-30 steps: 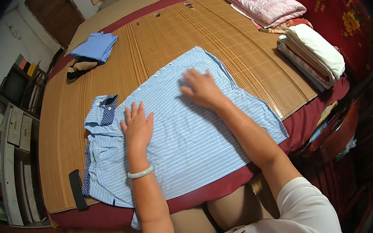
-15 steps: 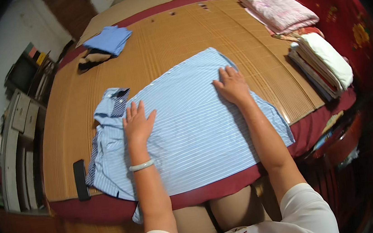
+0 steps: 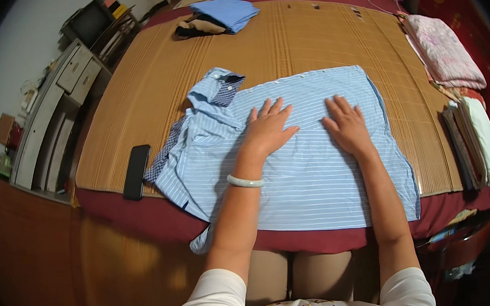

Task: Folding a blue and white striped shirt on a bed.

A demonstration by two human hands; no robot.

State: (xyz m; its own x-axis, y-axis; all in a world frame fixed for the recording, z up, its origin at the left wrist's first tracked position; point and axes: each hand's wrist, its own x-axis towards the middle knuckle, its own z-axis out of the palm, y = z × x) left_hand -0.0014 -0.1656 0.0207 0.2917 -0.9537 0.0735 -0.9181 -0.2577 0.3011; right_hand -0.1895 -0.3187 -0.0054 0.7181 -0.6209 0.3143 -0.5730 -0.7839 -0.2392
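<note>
A light blue shirt with white stripes [image 3: 314, 187] lies spread over the near part of the bed, its collar [image 3: 227, 89] with a dark patterned inside toward the left. Flat on the cloth near the shirt's middle rests my left hand [image 3: 267, 129], fingers spread, a pale bangle on that wrist. My right hand [image 3: 350, 130] also lies open on the fabric, closer to the shirt's right end. Neither hand grips anything. One sleeve end [image 3: 200, 241] hangs past the bed's front edge.
Left of the shirt, a black phone [image 3: 137, 171] lies on the woven mat [image 3: 132, 99]. Folded blue clothing [image 3: 227, 12] sits at the far side. Along the right edge are a folded pink quilt [image 3: 446, 51] and a white-topped stack of cloth [image 3: 482, 140]. A desk [image 3: 54, 125] stands at left.
The view has turned left. Across the shirt, my left hand has moved toward its middle, and the two hands are closer together. The shirt's far right corner lies straighter.
</note>
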